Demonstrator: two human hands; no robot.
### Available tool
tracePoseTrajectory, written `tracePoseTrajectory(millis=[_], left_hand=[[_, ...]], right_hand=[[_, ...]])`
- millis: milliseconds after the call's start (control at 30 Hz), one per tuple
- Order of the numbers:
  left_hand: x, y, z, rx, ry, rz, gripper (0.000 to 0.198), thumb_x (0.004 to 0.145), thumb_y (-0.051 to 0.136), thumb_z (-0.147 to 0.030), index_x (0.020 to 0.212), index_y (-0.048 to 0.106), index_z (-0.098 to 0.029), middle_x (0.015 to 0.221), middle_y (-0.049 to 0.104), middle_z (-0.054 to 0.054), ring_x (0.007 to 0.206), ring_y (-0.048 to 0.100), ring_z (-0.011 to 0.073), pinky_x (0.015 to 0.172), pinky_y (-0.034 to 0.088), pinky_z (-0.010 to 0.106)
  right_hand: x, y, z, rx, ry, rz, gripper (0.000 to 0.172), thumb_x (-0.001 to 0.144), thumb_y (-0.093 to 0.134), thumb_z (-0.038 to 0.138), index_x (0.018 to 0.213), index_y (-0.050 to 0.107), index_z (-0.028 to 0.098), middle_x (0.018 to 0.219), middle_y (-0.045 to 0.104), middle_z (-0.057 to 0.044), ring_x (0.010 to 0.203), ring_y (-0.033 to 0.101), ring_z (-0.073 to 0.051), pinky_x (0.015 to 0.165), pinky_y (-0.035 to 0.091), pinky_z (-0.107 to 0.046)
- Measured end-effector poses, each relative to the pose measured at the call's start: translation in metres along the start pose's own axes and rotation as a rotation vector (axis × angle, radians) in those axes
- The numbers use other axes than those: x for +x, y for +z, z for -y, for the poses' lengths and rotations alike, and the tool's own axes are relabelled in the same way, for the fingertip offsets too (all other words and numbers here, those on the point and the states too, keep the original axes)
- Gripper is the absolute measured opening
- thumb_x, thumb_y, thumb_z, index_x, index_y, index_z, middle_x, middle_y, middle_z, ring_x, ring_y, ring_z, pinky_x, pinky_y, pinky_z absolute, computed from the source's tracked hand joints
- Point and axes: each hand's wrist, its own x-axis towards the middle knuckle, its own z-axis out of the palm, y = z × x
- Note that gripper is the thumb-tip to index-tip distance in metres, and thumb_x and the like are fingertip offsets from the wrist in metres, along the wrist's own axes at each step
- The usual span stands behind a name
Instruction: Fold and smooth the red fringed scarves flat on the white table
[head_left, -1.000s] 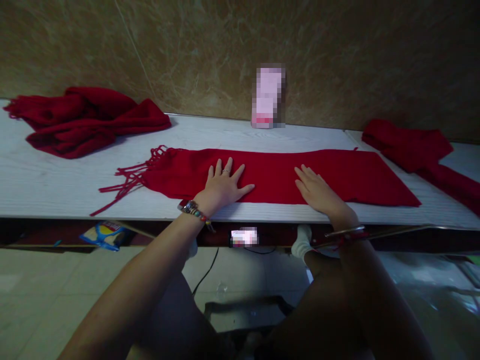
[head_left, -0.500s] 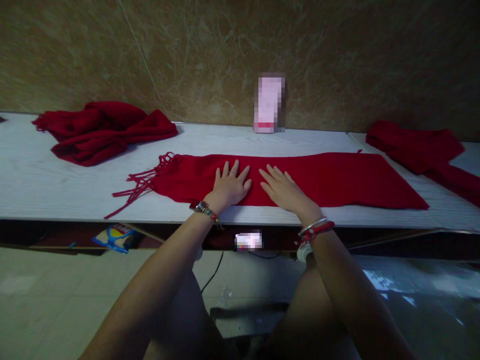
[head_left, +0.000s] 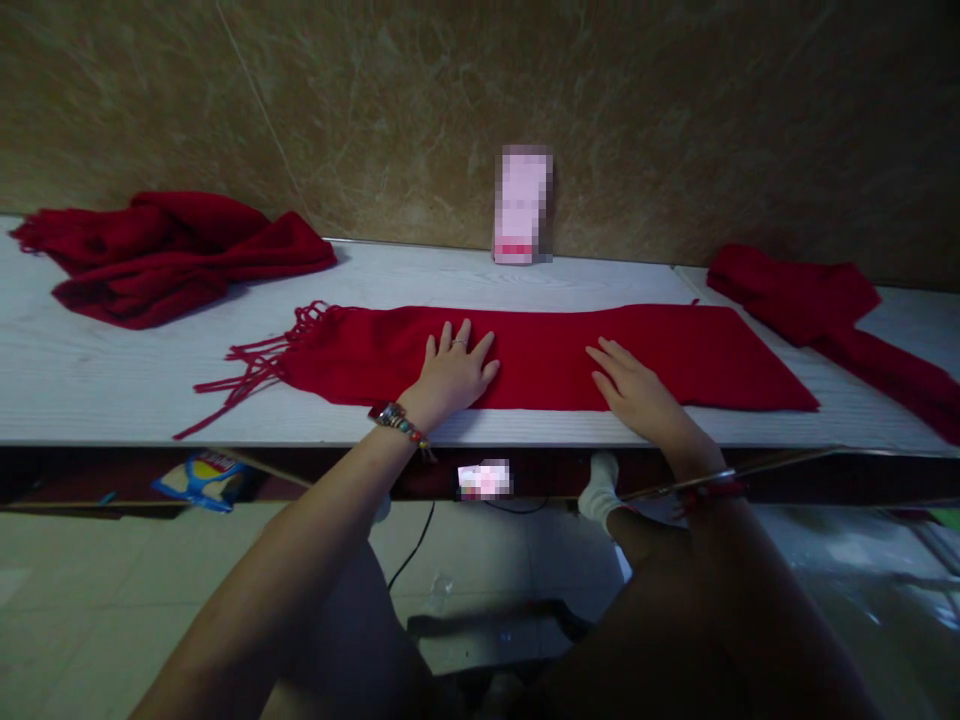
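Observation:
A long red scarf [head_left: 540,355] lies flat along the white tabletop [head_left: 90,380], its fringe [head_left: 247,365] trailing off to the left. My left hand [head_left: 450,378] rests palm down on the scarf near its middle, fingers spread, a ring on one finger and a beaded bracelet at the wrist. My right hand [head_left: 637,395] lies flat on the scarf further right, fingers stretched out, with bangles at the wrist. Neither hand holds anything.
A crumpled red scarf [head_left: 165,255] lies at the back left, another red scarf [head_left: 825,305] at the right. A pink box [head_left: 523,205] stands against the brown wall. Below the table edge are a blue and yellow bag [head_left: 195,478], a cable and tiled floor.
My right hand slid right along the scarf, away from my left hand, after having come in beside it. The left hand stayed almost in place.

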Motion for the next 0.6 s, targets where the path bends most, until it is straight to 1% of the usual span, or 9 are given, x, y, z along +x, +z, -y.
tracePoseTrajectory(millis=[67, 133, 200, 267, 367, 433, 500, 600], left_hand=[[0.0, 0.001, -0.006, -0.004, 0.071, 0.008, 0.057, 0.095, 0.025, -0.048, 0.147, 0.025, -0.023, 0.155, 0.015, 0.012, 0.141, 0.011, 0.0349, 0.11, 0.018, 0.054], [0.0, 0.002, -0.012, -0.006, 0.108, 0.032, 0.059, 0.094, 0.025, -0.051, 0.147, 0.023, -0.024, 0.156, 0.013, 0.011, 0.141, 0.009, 0.0351, 0.11, 0.016, 0.056], [0.001, 0.001, -0.014, 0.0, 0.107, 0.06, 0.061, 0.094, 0.025, -0.054, 0.147, 0.021, -0.026, 0.156, 0.011, 0.01, 0.141, 0.008, 0.0357, 0.11, 0.015, 0.058], [0.001, 0.001, -0.014, 0.007, 0.099, 0.081, 0.062, 0.093, 0.025, -0.056, 0.148, 0.02, -0.026, 0.156, 0.011, 0.009, 0.141, 0.007, 0.0358, 0.109, 0.015, 0.058], [0.002, -0.001, -0.011, 0.018, 0.092, 0.069, 0.063, 0.093, 0.023, -0.057, 0.148, 0.02, -0.027, 0.156, 0.012, 0.009, 0.141, 0.008, 0.0361, 0.11, 0.016, 0.057], [0.003, -0.001, -0.01, 0.021, 0.074, 0.056, 0.062, 0.093, 0.022, -0.057, 0.148, 0.02, -0.026, 0.156, 0.011, 0.009, 0.141, 0.008, 0.0373, 0.11, 0.017, 0.057], [0.004, -0.001, -0.01, 0.016, 0.055, 0.057, 0.063, 0.093, 0.02, -0.058, 0.147, 0.021, -0.026, 0.156, 0.011, 0.01, 0.14, 0.009, 0.0389, 0.109, 0.017, 0.057], [0.007, -0.002, -0.012, 0.011, 0.031, 0.039, 0.064, 0.092, 0.021, -0.059, 0.147, 0.025, -0.026, 0.155, 0.019, 0.011, 0.14, 0.014, 0.0397, 0.109, 0.019, 0.057]], right_hand=[[0.0, -0.001, 0.009, 0.023, -0.043, -0.024, 0.048, 0.09, 0.033, 0.027, 0.133, 0.049, 0.011, 0.144, 0.042, -0.013, 0.136, 0.033, -0.021, 0.113, 0.026, -0.043], [0.001, 0.0, 0.018, 0.042, -0.069, -0.028, 0.048, 0.09, 0.033, 0.028, 0.133, 0.048, 0.012, 0.145, 0.041, -0.012, 0.137, 0.031, -0.021, 0.113, 0.025, -0.043], [0.004, 0.003, 0.026, 0.054, -0.081, -0.006, 0.048, 0.091, 0.035, 0.03, 0.135, 0.046, 0.015, 0.147, 0.039, -0.011, 0.138, 0.029, -0.022, 0.112, 0.025, -0.045], [0.009, 0.008, 0.031, 0.05, -0.079, 0.046, 0.049, 0.091, 0.036, 0.032, 0.137, 0.044, 0.016, 0.148, 0.037, -0.011, 0.138, 0.028, -0.023, 0.112, 0.025, -0.047], [0.014, 0.012, 0.035, 0.03, -0.058, 0.122, 0.05, 0.092, 0.036, 0.034, 0.138, 0.043, 0.015, 0.148, 0.037, -0.012, 0.138, 0.028, -0.025, 0.112, 0.024, -0.048], [0.016, 0.013, 0.035, 0.029, -0.061, 0.135, 0.05, 0.092, 0.036, 0.034, 0.138, 0.044, 0.017, 0.148, 0.038, -0.012, 0.138, 0.029, -0.025, 0.112, 0.024, -0.048], [0.017, 0.009, 0.034, 0.025, -0.064, 0.099, 0.049, 0.091, 0.037, 0.035, 0.137, 0.045, 0.019, 0.147, 0.039, -0.01, 0.137, 0.031, -0.025, 0.111, 0.025, -0.049], [0.014, -0.004, 0.028, -0.034, 0.001, -0.046, 0.049, 0.091, 0.036, 0.034, 0.137, 0.045, 0.019, 0.147, 0.039, -0.011, 0.137, 0.028, -0.029, 0.11, 0.021, -0.057]])
